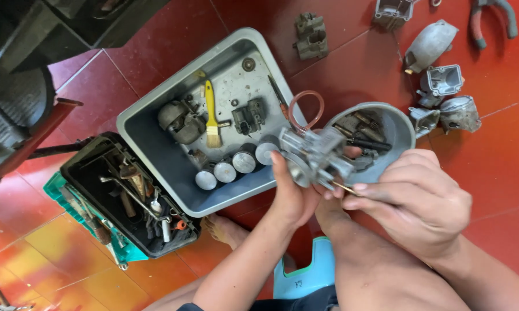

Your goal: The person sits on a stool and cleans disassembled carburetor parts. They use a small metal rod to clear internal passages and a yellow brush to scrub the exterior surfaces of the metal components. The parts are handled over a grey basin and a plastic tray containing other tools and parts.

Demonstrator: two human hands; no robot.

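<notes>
Both hands work close under me: my left hand (291,193) grips a metal carburetor (316,154), my right hand (412,198) pinches a thin brass pin (346,188) against it, above the grey tray (150,144).

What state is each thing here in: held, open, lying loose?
Carburetor: held up in the left hand.
Thin brass part: pinched by the right hand against the carburetor.
Grey tray: open, holding parts.
Yellow brush: lying flat in the tray.
Four metal cylinders: standing in a row in the tray.
Black toolbox: open, full of tools.
Round bowl: open, with small parts inside.
Pliers: lying on the floor.
</notes>
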